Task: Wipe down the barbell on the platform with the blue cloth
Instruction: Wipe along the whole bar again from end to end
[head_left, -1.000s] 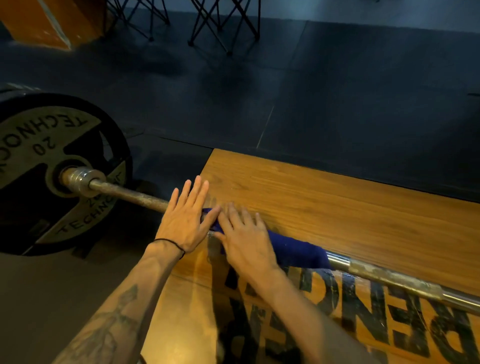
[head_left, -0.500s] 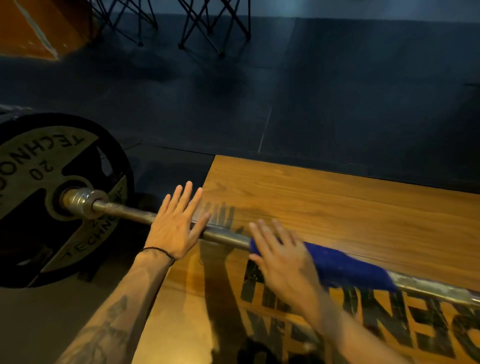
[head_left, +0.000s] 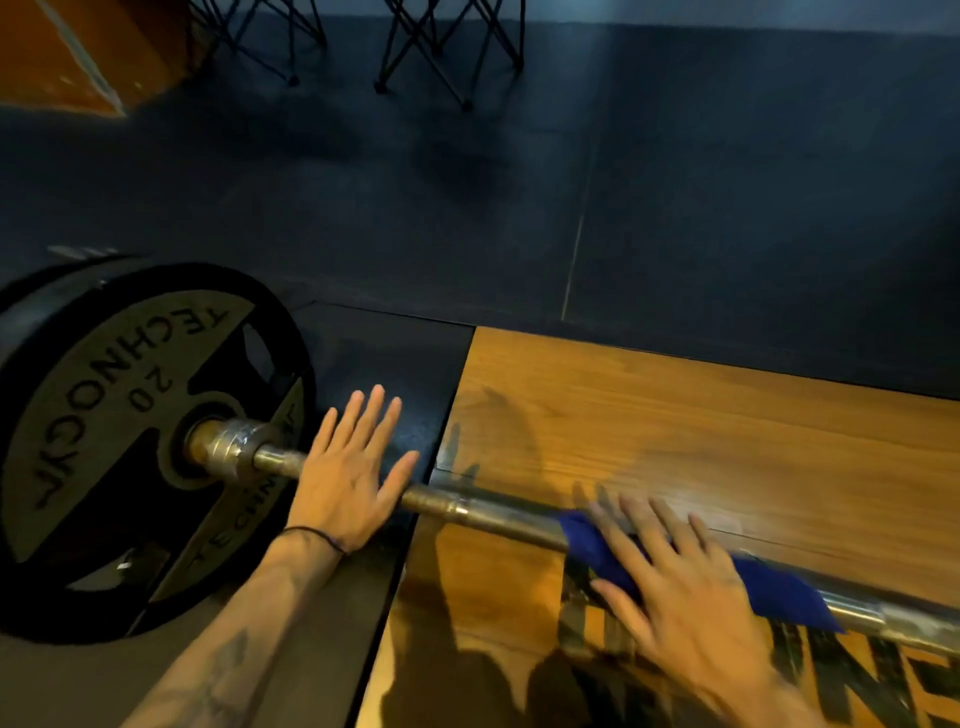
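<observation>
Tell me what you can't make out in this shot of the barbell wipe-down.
Head view only:
- Barbell: right end cut off by the frame edge.
- Blue cloth: middle hidden under the right hand, which is motion-blurred.
- Platform lettering: cut off at the bottom, unreadable.
- Bar under the left hand: hidden.

The right hand (head_left: 685, 587), flat and blurred with motion, has swept the blue cloth (head_left: 769, 592) along the barbell (head_left: 498, 512), opening a long stretch of bare shaft between itself and the left hand (head_left: 348, 478), which it was touching a second ago. The left hand, fingers spread flat on the bar, now sits closer to the weight plate (head_left: 119, 415), beyond the edge of the wooden platform (head_left: 701, 415).
</observation>
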